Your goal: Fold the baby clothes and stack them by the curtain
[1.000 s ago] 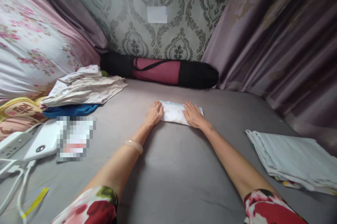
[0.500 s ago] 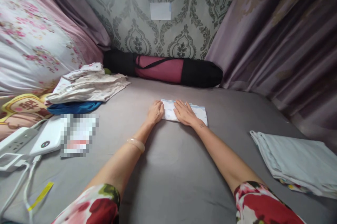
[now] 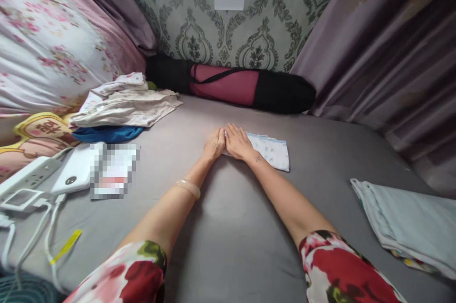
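Observation:
A small folded white cloth (image 3: 271,152) with a pale blue edge and faint print lies flat on the grey bed sheet. My left hand (image 3: 214,144) is closed at the cloth's left end, its fingers curled together there. Flat on the cloth beside it rests my right hand (image 3: 238,143), fingers stretched out and touching the left hand. Together the hands cover the cloth's left part, while its right part shows.
Folded light clothes (image 3: 131,106) lie on a blue garment (image 3: 109,133) at left. Nearer are a power strip (image 3: 33,177), a white power bank (image 3: 79,170) and cables. A long black-and-maroon bag (image 3: 224,85) lies along the wall. Folded pale cloths (image 3: 413,222) are at right.
My right hand has slid left along the cloth until it meets my left hand, uncovering more of the cloth's right part. The view has tilted slightly downward.

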Motion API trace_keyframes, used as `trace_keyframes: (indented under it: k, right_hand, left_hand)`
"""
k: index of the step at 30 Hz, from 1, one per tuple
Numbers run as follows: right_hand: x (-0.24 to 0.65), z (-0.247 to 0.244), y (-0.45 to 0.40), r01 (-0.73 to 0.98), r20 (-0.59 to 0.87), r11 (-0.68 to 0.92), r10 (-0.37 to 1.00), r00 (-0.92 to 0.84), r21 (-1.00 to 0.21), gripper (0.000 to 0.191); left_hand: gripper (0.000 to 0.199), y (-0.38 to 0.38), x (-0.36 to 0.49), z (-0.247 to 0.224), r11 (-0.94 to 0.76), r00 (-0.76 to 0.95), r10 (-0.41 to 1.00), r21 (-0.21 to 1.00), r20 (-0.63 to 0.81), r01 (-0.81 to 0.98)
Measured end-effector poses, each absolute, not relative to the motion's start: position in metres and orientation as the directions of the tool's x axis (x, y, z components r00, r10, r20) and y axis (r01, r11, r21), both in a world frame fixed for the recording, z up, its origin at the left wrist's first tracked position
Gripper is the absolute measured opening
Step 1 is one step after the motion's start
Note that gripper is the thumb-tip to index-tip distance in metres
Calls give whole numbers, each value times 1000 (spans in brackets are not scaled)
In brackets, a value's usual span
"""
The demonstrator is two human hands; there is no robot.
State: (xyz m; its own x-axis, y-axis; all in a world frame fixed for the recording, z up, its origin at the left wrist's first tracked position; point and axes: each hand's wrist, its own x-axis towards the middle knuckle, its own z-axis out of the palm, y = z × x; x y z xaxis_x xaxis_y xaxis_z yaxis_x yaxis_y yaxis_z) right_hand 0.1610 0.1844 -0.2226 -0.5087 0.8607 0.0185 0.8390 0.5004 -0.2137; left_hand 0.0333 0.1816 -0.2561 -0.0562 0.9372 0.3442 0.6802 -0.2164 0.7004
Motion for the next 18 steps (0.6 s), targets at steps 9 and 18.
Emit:
trace_keyframes:
  k: [9, 18]
  right_hand:
    - [143, -234, 183, 815, -21, 503, 847, -530, -287, 66]
    - [208, -213, 159, 871, 114, 379, 925, -362, -313, 59]
  left_hand:
    - [50, 184, 31, -260, -206, -103, 934, 749, 343, 629]
    - [44, 182, 34, -262, -261, 44, 936, 605, 348, 752]
